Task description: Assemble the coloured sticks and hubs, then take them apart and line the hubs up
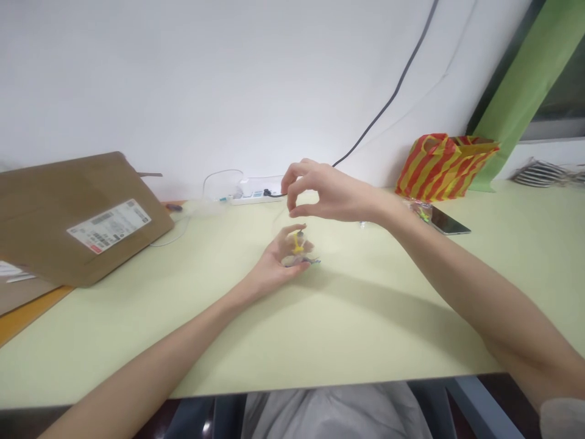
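My left hand rests near the middle of the pale green table, its fingers curled round a small yellow figure with a dark top. Beneath the figure, between thumb and fingers, is something clear with bluish bits, too small to make out. Above and slightly right of it, my right hand hovers with thumb and fingers bent toward each other and a gap between the tips. No object shows between those fingertips.
A cardboard box lies at the left. Behind my hands a power strip with cables stands by the wall. A striped bag, a phone and a small clear packet are at the back right.
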The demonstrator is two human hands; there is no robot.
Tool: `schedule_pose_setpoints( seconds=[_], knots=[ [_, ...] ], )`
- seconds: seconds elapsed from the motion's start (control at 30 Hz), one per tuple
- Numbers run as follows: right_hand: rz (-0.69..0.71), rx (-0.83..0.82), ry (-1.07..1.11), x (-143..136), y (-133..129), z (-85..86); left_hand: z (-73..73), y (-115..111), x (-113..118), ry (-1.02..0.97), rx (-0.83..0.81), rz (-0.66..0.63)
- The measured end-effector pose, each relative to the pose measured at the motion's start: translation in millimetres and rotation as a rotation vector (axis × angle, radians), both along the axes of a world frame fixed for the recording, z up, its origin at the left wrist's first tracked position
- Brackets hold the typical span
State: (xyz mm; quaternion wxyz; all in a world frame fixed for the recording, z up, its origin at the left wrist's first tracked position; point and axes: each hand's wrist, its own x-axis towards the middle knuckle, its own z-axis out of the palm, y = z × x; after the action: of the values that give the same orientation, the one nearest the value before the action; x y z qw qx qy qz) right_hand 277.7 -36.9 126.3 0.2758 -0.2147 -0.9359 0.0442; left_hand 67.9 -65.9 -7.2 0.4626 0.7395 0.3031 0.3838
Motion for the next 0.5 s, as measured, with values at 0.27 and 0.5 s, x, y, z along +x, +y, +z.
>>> schedule_pose_setpoints(
  seconds=[0.27, 0.5],
  knots=[
    [0.021, -0.229, -0.194, 3.8, -0.1, -5.0, -4.3, 6.8, -2.0, 0.022, -0.01, 0.07],
    [-0.092, -0.097, 0.198, 7.1, 33.6, -15.4, -0.7, 4.5, 1.1, -0.061, -0.037, 0.163]
  ],
)
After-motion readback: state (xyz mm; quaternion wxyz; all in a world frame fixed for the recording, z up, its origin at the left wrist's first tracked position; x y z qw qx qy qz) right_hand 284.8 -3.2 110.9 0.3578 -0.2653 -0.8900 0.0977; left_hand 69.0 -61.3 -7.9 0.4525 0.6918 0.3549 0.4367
